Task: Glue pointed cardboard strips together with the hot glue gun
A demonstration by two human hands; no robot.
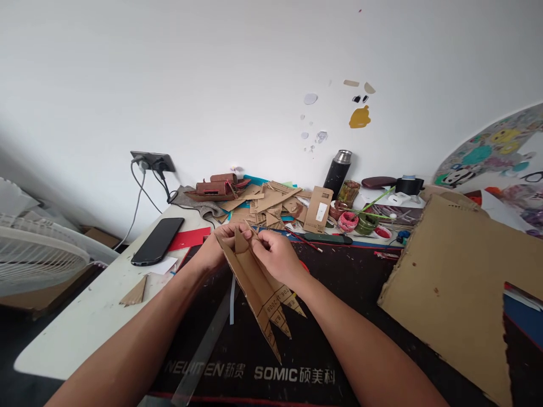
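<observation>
My left hand (218, 247) and my right hand (275, 253) both grip the far end of a long cardboard piece (258, 294), folded into pointed strips that taper toward me. The fingers of each hand are pinched on its upper edges. The piece hovers over a black desk mat (339, 294) with white lettering. A clear plastic ruler (203, 350) lies on the mat below my left forearm.
A black phone (158, 240) and a red sheet (189, 238) lie at the left on the white table (85, 322). Cardboard scraps (267, 203), a flask (338, 169) and paint pots (356, 220) crowd the back. A large cardboard sheet (449, 282) covers the right. A fan (34, 249) stands at far left.
</observation>
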